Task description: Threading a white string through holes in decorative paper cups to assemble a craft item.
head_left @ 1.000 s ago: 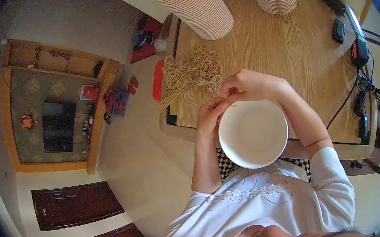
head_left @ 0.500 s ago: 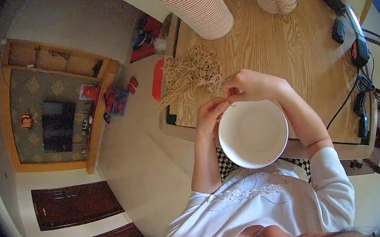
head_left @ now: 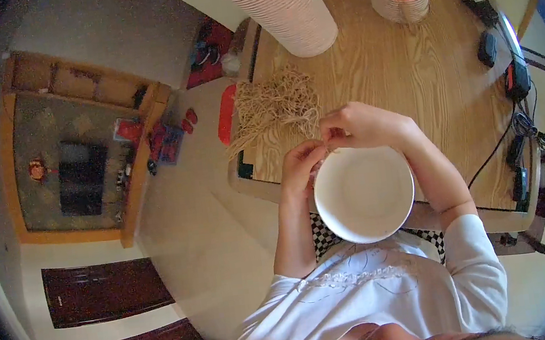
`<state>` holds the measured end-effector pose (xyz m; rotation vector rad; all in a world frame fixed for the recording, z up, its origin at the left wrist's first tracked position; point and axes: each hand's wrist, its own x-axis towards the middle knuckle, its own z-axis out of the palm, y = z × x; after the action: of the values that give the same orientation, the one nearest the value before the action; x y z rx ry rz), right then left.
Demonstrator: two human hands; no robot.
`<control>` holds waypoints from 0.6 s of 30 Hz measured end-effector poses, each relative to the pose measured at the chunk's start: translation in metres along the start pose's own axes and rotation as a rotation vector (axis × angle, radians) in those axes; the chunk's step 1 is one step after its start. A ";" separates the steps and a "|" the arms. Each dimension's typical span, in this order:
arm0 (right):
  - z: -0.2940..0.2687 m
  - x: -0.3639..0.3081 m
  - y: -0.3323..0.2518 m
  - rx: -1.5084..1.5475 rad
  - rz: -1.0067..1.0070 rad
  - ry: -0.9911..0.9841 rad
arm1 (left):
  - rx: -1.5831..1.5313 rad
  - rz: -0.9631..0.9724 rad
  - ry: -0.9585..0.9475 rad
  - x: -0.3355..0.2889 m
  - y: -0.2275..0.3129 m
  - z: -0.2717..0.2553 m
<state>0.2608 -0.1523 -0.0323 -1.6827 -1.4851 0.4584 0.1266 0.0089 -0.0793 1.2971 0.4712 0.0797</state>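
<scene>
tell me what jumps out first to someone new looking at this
A white bowl sits at the near edge of the wooden table, with the left hand and right hand pinching thin tan strands above its rim. A tangled pile of strands lies just beyond, near a tall ribbed stack.

one view only, a fisheye camera worn on the person's head, looking steeply down over their chest and forearms. the hands and the white bowl sit close beneath it at centre, the desk stretches away above, and the floor bends off left toward the rim.
</scene>
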 end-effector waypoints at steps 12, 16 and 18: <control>0.004 0.003 -0.011 0.117 0.114 -0.059 | -0.206 0.009 -0.021 -0.003 -0.008 -0.010; 0.006 0.002 -0.010 0.120 0.120 -0.071 | -0.236 0.007 -0.037 -0.002 -0.007 -0.009; 0.007 0.002 -0.007 0.132 0.100 -0.064 | -0.246 0.006 -0.038 -0.002 -0.007 -0.011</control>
<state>0.2517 -0.1482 -0.0307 -1.6561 -1.3881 0.6557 0.1193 0.0162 -0.0871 1.0572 0.4119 0.1141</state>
